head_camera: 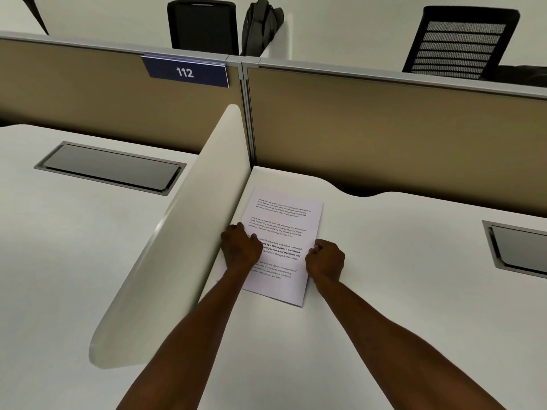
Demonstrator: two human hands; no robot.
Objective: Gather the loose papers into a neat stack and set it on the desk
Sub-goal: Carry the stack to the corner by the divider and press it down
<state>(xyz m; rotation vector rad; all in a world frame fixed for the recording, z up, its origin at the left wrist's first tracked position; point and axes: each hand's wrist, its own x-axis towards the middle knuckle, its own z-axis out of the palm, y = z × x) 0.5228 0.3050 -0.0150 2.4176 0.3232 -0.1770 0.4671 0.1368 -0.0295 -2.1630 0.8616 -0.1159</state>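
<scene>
A stack of papers lies flat on a white desk, tucked close beside the rounded white divider that separates two workstations. The top sheet is white and carries four short blocks of printed black text, one of them partly in bold; the edges of the pile look squared, with only a thin line of lower sheets showing at the near corner. A person's left hand rests on the stack's left edge, against the divider, its fingers curled under so that whether they grip the paper cannot be told. The right hand sits at the right edge, loosely fisted, with the thumb and fingers pinched at the margin of the sheets. Both bare forearms reach in from the bottom of the frame. Behind the desk stands a tan partition bearing a blue plate numbered 112, with two black office chairs and a dark backpack beyond.
</scene>
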